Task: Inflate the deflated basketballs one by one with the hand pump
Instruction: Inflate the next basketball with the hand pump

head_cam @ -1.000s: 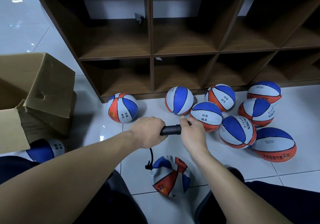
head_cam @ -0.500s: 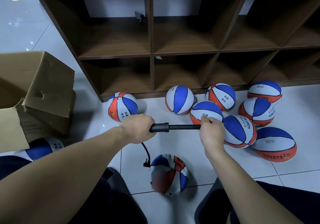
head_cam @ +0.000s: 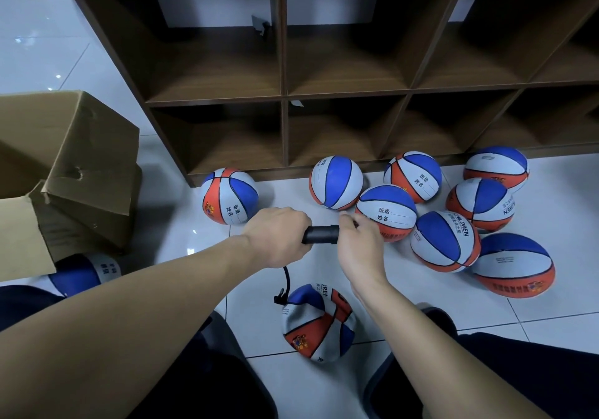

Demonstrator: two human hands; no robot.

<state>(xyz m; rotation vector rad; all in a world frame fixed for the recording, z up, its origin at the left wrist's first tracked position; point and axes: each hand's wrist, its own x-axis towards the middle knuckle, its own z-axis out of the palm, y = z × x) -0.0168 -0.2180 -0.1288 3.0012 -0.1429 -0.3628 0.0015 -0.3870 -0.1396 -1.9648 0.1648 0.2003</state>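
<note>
A black hand pump (head_cam: 321,234) lies level between my hands above the floor. My left hand (head_cam: 278,235) grips its barrel. My right hand (head_cam: 359,245) grips the handle end, pushed in close against the barrel, so the rod is hidden. A thin black hose (head_cam: 287,284) drops from the pump to a crumpled, part-flat red, white and blue basketball (head_cam: 319,323) on the tiles between my knees.
Several rounder basketballs (head_cam: 445,240) lie in a cluster at the right, and one basketball (head_cam: 228,196) at the shelf's left foot. A brown cubby shelf (head_cam: 285,94) stands behind. An open cardboard box (head_cam: 69,172) sits at the left, another ball (head_cam: 82,274) beside it.
My right hand pulled the handle out to the right, baring the rod, then pushed it back in against the barrel. The flat ball shifted slightly.
</note>
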